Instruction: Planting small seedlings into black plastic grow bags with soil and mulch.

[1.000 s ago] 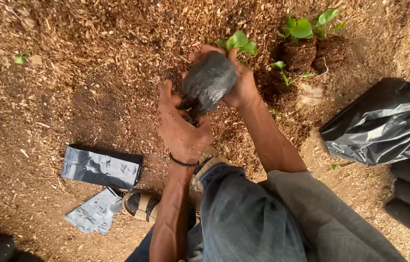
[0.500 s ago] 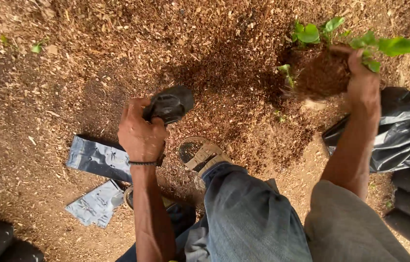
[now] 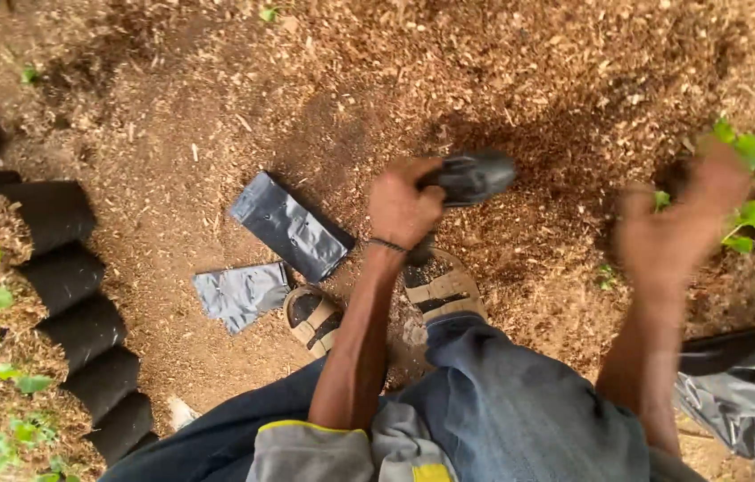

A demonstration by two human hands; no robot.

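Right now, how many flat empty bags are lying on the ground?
2. A dark flat bag lies left of the left hand, and a greyer flat bag lies just below it, beside a sandal. Others may be hidden.

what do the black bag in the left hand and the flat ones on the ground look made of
Black bag gripped by the left hand: probably thin plastic film, glossy with crumpled folds. Flat bags on the ground: seemingly the same film, with grey sheen and creases.

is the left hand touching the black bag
Touching. The head view shows the left hand with its fingers closed around one end of the black bag, lifting it above the sawdust ground.
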